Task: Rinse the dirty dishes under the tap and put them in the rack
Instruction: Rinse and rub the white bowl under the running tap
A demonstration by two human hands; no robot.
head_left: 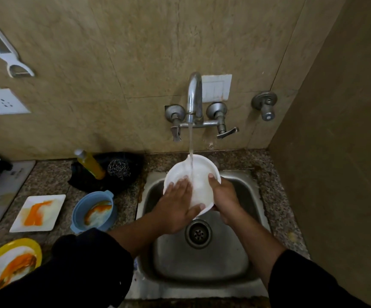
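Note:
A white bowl point(199, 168) is held tilted over the steel sink point(242, 258), under water running from the tap point(194, 94). My right hand point(224, 198) grips the bowl's right rim, thumb inside. My left hand point(178, 207) lies flat inside the bowl, fingers straight against its wet surface. On the counter to the left stand dirty dishes smeared orange: a square white plate point(39, 213), a blue bowl point(94, 211) and a yellow-rimmed plate point(9, 263). No rack is in view.
A yellow soap bottle point(90, 164) and a steel scrubber point(119, 168) lie on a black cloth behind the blue bowl. Tap handles point(221, 126) stick out of the tiled wall. A side wall closes in on the right. The drain point(198, 234) is uncovered.

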